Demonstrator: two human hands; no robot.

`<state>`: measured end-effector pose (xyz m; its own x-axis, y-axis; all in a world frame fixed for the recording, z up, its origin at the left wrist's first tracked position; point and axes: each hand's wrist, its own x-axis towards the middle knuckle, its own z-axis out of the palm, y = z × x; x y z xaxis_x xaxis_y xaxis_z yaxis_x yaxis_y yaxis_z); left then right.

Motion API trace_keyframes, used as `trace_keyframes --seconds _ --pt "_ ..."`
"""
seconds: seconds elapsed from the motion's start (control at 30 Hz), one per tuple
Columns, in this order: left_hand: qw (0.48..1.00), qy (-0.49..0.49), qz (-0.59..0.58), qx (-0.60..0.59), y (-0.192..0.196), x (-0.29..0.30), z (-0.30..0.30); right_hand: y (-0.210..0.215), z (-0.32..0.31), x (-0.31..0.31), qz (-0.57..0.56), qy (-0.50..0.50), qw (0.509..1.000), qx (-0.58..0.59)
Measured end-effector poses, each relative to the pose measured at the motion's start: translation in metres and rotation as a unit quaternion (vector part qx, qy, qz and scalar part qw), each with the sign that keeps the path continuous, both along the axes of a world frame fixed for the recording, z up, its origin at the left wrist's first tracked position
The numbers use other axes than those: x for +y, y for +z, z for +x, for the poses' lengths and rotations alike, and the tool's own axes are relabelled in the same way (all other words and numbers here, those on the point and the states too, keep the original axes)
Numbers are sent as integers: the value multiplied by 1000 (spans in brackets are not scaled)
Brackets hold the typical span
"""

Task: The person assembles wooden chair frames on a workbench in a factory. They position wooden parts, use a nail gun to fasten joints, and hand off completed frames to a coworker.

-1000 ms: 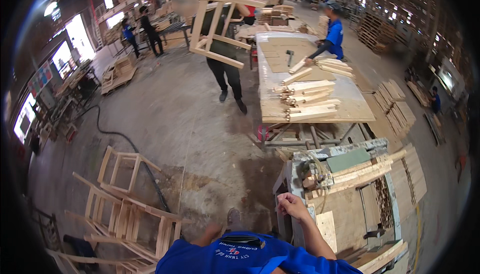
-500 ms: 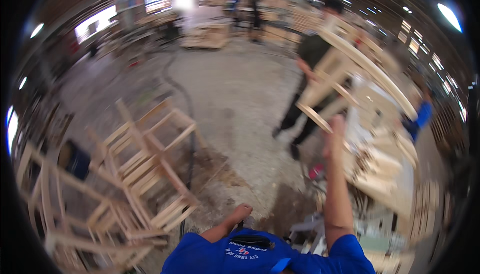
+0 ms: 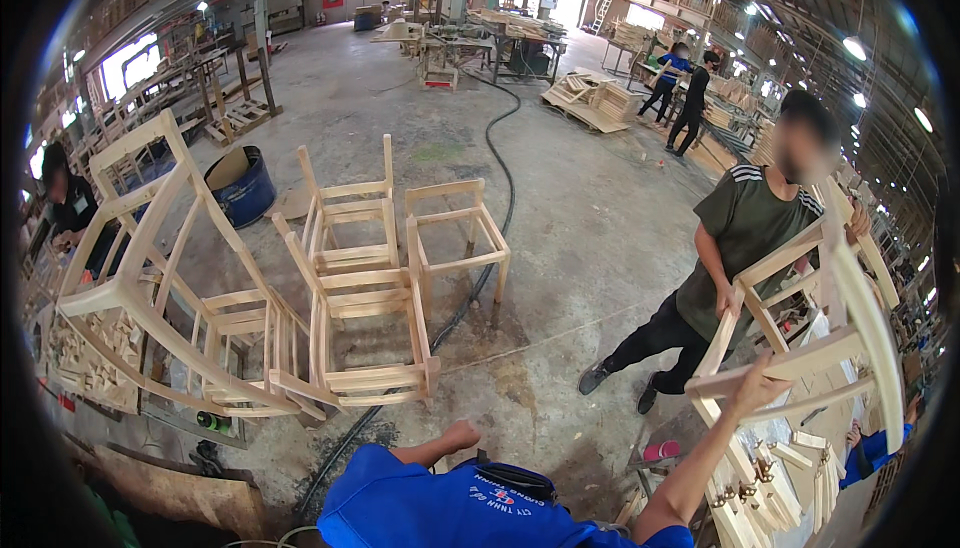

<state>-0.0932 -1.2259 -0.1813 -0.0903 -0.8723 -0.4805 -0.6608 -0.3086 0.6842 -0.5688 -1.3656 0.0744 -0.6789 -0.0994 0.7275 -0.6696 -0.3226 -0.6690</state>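
My right hand (image 3: 762,388) grips a rail of a bare wooden chair frame (image 3: 815,353), which hangs tilted above a workbench on the right. A person in a dark green shirt (image 3: 765,223) stands across from me, with both hands on the same frame. In front of my waist is my left hand (image 3: 462,435), its fingers curled and nothing visible in them. Below the raised frame, several loose wooden parts (image 3: 765,488) with dark fittings lie on the workbench (image 3: 850,448).
Several wooden chair frames (image 3: 370,283) stand on the floor to the left, beside a larger curved-back frame (image 3: 130,293). Behind them is a blue drum (image 3: 240,188). A black hose (image 3: 507,158) snakes across the concrete. Other people work at the left edge, right edge and far back.
My view has swung left and steadied, bringing the standing chairs nearer the middle. The held chair frame now sits lower and farther right, with my right hand on its rail.
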Motion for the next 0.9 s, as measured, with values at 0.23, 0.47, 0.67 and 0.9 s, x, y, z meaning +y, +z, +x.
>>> trace_keyframes --seconds 0.23,0.47,0.67,0.9 --pt "984 -45 -143 100 30 -52 -27 99 -67 144 38 154 977 -145" --pt "842 -119 -346 396 224 -148 -156 140 -101 383 85 227 961 -133" --pt "768 -300 -519 225 326 -113 -254 154 52 486 -5 245 946 -211" --pt "682 -527 60 504 327 -3 -353 159 130 628 -16 133 980 -148"
